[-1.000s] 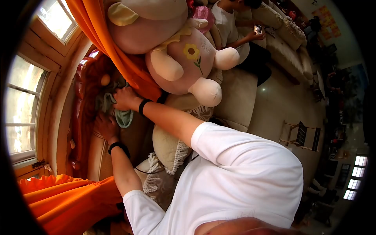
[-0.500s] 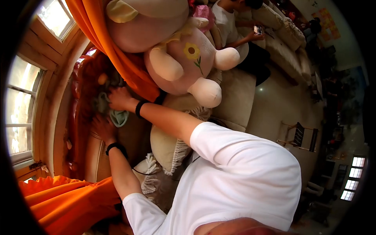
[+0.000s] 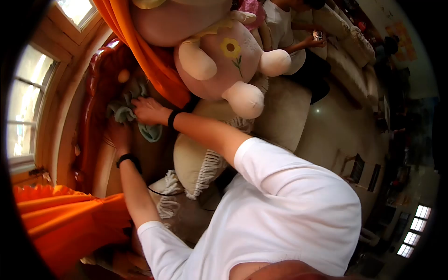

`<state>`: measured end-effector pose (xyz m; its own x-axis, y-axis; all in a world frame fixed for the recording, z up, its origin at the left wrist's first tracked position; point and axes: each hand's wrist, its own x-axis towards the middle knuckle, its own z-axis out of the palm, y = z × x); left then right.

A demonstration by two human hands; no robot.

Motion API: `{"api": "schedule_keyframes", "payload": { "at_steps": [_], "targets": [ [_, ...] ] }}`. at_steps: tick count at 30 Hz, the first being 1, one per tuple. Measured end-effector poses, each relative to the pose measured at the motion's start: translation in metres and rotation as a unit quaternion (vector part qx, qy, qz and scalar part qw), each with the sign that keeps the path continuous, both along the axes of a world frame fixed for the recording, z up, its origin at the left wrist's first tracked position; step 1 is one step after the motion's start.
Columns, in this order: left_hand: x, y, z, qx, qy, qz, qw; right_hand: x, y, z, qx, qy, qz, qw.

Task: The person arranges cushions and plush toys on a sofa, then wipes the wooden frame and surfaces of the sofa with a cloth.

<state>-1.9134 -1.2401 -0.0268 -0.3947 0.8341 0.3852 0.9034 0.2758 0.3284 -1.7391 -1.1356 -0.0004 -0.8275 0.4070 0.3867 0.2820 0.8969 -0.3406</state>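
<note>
A crumpled grey-green cloth (image 3: 122,113) lies against the carved wooden back of the sofa (image 3: 88,88), with one end hanging down over the seat. My right hand (image 3: 151,112), a black band at its wrist, is closed on the middle of this cloth. Just below it, my left hand (image 3: 119,136) reaches up to the cloth's lower edge in shadow. Its fingers are dark and partly hidden, so their grip cannot be made out. A large pink plush toy (image 3: 214,65) with a flower on its belly sits beside my right forearm.
Orange curtains (image 3: 154,70) hang beside the window (image 3: 30,102), with more orange fabric (image 3: 70,214) at lower left. Fringed cushions (image 3: 198,158) lie under my arms. Another person (image 3: 280,28) sits beyond the plush, holding a phone (image 3: 318,35). A folding chair (image 3: 359,170) stands at the right.
My right hand has shifted slightly up and right with the cloth, which is more spread out. My left hand has moved a little up, its fingers now less visible. The view has shifted slightly.
</note>
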Motion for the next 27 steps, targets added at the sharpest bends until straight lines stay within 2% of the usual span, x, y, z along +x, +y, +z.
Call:
{"api": "schedule_keyframes", "payload": {
  "at_steps": [1, 2, 3, 4, 5, 6, 7, 8, 9, 11, 12, 14, 15, 17, 18, 21, 25, 27],
  "targets": [
    [-0.017, -0.002, -0.019, 0.008, -0.035, -0.022, 0.999, 0.005, -0.011, -0.003, 0.003, -0.005, 0.01, 1.0],
    [-0.04, -0.003, -0.028, -0.084, -0.147, -0.031, 0.985, 0.008, -0.024, -0.001, -0.007, -0.012, -0.039, 0.999],
    [-0.036, -0.005, -0.006, -0.074, -0.144, -0.024, 0.987, 0.01, -0.031, 0.002, -0.016, -0.014, -0.089, 0.996],
    [-0.032, -0.018, 0.035, -0.187, -0.057, -0.054, 0.979, 0.016, -0.038, 0.002, -0.051, -0.05, -0.062, 0.996],
    [-0.032, -0.026, 0.078, -0.298, 0.036, -0.088, 0.95, 0.024, -0.035, 0.006, -0.049, -0.041, -0.064, 0.996],
    [-0.043, -0.034, 0.108, -0.3, 0.053, -0.134, 0.943, 0.036, -0.029, 0.012, -0.048, -0.061, -0.025, 0.997],
    [-0.056, -0.038, 0.128, -0.229, 0.012, -0.145, 0.963, 0.042, -0.027, 0.013, -0.05, -0.084, 0.016, 0.995],
    [-0.031, -0.045, 0.171, -0.16, -0.034, -0.051, 0.985, 0.042, -0.017, 0.012, -0.027, -0.081, 0.002, 0.996],
    [-0.057, -0.046, 0.175, -0.146, 0.047, -0.001, 0.988, 0.04, -0.006, 0.014, -0.025, -0.076, 0.002, 0.997],
    [-0.078, -0.054, 0.196, -0.11, 0.109, 0.04, 0.987, 0.03, 0.011, 0.017, -0.023, -0.12, -0.137, 0.983],
    [-0.091, -0.053, 0.195, -0.108, 0.114, 0.038, 0.987, 0.023, 0.018, 0.017, -0.07, -0.127, -0.143, 0.979],
    [-0.111, -0.044, 0.177, -0.055, -0.044, 0.055, 0.996, 0.011, 0.02, 0.004, -0.068, -0.112, -0.16, 0.978],
    [-0.112, -0.039, 0.16, -0.056, -0.045, 0.052, 0.996, 0.008, 0.021, -0.005, -0.064, -0.103, -0.172, 0.978],
    [-0.103, -0.02, 0.141, -0.065, 0.005, -0.001, 0.998, 0.005, 0.031, -0.022, -0.071, -0.085, -0.155, 0.982],
    [-0.091, -0.015, 0.137, -0.041, 0.066, 0.04, 0.996, 0.004, 0.038, -0.028, -0.075, -0.068, -0.132, 0.986],
    [-0.089, 0.0, 0.117, 0.0, 0.098, 0.088, 0.991, 0.001, 0.046, -0.029, -0.125, -0.062, -0.111, 0.984],
    [-0.086, 0.007, 0.112, 0.077, 0.143, 0.047, 0.986, -0.011, 0.063, -0.011, -0.14, -0.069, -0.135, 0.979],
    [-0.08, 0.0, 0.114, 0.102, 0.168, 0.058, 0.979, -0.031, 0.08, -0.017, -0.176, -0.097, -0.105, 0.974]
  ]
}}
